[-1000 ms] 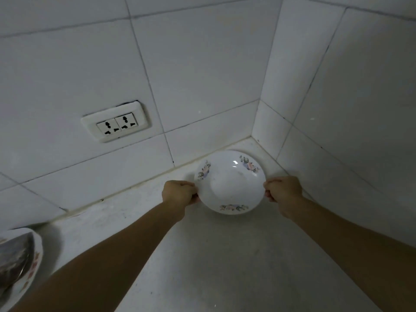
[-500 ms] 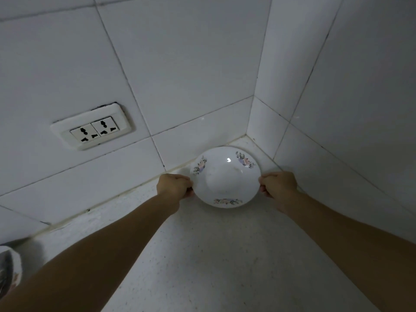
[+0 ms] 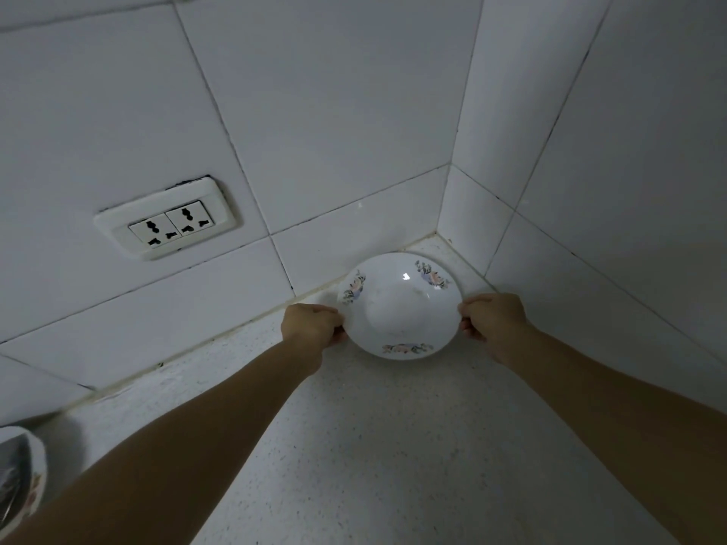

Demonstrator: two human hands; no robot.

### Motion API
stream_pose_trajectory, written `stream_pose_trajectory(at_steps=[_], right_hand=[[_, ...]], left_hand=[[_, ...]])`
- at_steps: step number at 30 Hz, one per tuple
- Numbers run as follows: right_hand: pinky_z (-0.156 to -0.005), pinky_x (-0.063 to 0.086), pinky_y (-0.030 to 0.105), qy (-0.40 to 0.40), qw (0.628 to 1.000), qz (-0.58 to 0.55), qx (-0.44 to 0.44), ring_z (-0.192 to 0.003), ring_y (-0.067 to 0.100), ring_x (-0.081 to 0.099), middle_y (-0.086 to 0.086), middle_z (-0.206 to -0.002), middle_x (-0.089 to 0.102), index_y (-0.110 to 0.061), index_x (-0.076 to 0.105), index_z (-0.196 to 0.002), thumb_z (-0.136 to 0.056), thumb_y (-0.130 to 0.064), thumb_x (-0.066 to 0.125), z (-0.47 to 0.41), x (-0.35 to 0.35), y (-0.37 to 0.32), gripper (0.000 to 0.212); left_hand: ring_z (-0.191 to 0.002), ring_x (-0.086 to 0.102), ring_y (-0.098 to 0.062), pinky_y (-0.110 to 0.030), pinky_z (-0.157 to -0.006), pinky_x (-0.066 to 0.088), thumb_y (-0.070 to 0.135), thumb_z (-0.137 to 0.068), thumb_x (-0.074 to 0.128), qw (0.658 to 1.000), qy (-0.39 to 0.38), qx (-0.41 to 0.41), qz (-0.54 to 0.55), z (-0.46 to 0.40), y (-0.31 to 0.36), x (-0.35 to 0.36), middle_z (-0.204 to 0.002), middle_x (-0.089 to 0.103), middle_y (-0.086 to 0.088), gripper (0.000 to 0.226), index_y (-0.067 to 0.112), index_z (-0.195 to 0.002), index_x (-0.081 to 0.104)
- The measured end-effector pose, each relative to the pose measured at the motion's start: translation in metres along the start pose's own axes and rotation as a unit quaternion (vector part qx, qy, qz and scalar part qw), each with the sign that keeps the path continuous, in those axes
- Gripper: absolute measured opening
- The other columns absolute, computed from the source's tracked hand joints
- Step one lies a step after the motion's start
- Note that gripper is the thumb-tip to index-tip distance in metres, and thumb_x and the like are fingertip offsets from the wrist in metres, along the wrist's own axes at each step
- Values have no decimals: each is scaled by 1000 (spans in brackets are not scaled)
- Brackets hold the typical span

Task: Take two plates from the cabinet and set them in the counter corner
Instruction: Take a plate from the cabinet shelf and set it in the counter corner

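Since the frame half a second back, little has shifted: both hands hold the same grip and the plate sits a touch nearer the corner, while the dish at lower left shows more of itself.

Near: speckled pale stone counter, both forearms stretched across it toward the corner.

Middle: left hand and right hand each pinch opposite edges of the white round plate with floral rim prints, thumbs on top, fingers curled under. A two-sided hold likely keeps it level for the set-down. Only one plate shows; whether a second lies beneath, I cannot tell. Whether its base touches the counter is also unclear.

Far: white tiled walls meet just behind the plate. White double wall socket sits well left. A patterned dish is cut by the frame's left edge.
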State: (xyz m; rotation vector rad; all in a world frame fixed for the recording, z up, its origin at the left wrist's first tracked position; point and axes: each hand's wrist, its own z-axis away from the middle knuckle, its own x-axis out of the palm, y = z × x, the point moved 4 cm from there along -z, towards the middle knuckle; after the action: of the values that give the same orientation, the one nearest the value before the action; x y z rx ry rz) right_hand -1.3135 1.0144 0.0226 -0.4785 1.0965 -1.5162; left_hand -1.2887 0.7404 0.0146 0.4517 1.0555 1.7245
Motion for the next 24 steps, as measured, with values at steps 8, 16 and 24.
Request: stream_pose_trajectory(at_steps=[8,16,24], right_hand=[[-39,49,24,-13,1000,14,-2,-49,19,55,14,-63,60,-3,62,-72,-82,2,65,3,0,0,12],[-49,52,28,3,995,89,-43,-55,24,59,15,-66,63,-3,62,-70,-84,-7,63,16,-8,-9,14],[-61,47,28,-14,941,269,-206,-76,28,62,21,-89,69,-1,68,-94,-82,-16,60,58,-6,-38,21]], left_hand=[[-70,69,-29,-35,-60,61,-6,-80,69,1000,-8,6,-10,1,-1,0,-80,68,-15,16,5,-69,65],[-61,69,-25,-28,-49,56,9,-78,75,995,-14,53,-86,17,12,-12,-72,69,-14,12,7,-70,66],[-78,65,-21,-26,-62,51,22,-73,74,960,-19,167,-224,47,35,-45,-90,69,-6,28,15,-100,71]])
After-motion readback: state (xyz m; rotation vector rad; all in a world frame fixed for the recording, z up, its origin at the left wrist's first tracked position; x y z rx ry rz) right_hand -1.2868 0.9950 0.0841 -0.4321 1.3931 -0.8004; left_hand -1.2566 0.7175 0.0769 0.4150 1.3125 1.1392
